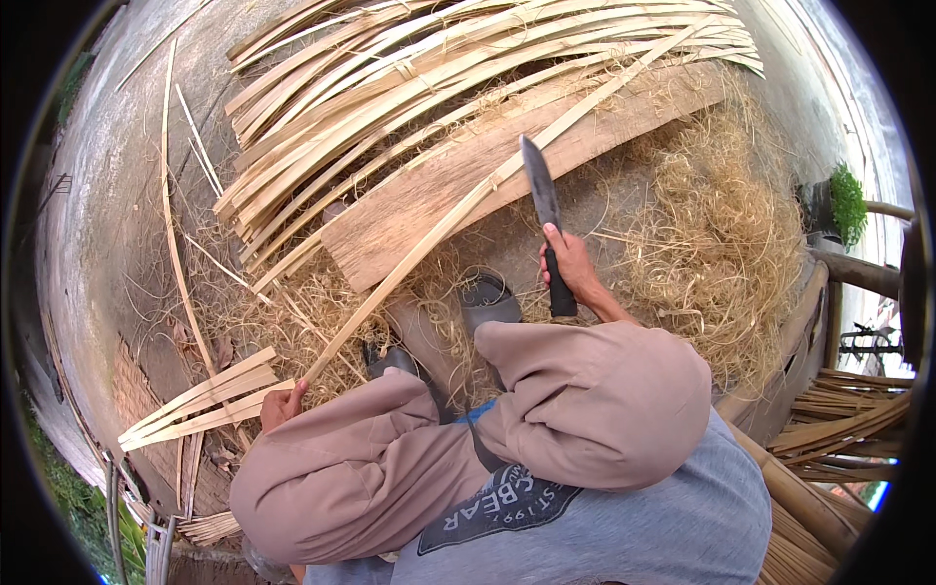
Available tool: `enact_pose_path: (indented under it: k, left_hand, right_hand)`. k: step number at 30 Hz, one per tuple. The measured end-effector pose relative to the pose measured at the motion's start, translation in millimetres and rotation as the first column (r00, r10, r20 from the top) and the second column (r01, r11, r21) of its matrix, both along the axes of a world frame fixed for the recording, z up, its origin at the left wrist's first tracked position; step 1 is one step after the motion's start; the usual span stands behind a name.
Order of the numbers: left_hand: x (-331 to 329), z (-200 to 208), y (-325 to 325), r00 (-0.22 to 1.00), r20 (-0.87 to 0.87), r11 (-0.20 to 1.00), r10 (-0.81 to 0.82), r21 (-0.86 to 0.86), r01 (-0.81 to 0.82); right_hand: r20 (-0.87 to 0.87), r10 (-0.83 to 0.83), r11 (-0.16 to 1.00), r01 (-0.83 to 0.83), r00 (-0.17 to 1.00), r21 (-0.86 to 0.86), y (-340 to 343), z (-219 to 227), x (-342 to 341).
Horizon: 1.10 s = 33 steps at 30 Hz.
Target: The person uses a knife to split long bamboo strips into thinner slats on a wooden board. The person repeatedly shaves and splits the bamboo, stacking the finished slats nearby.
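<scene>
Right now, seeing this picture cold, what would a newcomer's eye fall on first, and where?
Probably the dark-bladed knife near the middle, held in the right hand with its tip pointing away from the person. Next, the pale strips spread across the top and the tangled shavings heaped at right. The left hand, lower left, holds a long strip slanting across the board.

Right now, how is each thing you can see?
Left hand, closed on the long strip.
Right hand, closed on the knife.
Knife, blade bare.
Long strip, slanting across the board.
Board, partly covered.
Other strips, spread side by side.
Shavings, loose and curly.
</scene>
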<state>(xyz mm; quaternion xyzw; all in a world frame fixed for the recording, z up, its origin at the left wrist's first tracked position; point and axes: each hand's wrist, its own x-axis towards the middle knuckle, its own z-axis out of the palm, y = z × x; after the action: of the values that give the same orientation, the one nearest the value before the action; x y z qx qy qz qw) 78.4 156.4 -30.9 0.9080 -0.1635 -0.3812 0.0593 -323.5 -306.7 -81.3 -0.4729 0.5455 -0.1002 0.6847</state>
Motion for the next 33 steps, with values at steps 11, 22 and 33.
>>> enact_pose_path:
  k: [11, 22, 33]
  left_hand:
    - [-29.6, 2.7, -54.3, 0.996, -0.087, 1.0, -0.024, -0.014, 0.023]
    - [-69.4, 0.7, -99.1, 0.999, 0.006, 0.998, -0.05, -0.048, 0.05]
    - [-76.6, 13.1, -103.1, 0.985, 0.105, 0.983, -0.135, -0.108, 0.146]
  right_hand:
    - [-0.326, 0.168, 0.639, -0.354, 0.931, -0.683, -1.2, 34.9, 4.8]
    - [-0.601, 0.014, 0.316, -0.574, 0.799, -0.755, -61.5, 11.0, -41.9]
    - [-0.649, -0.155, 0.355, -0.571, 0.745, -0.74, -111.2, 18.8, -53.3]
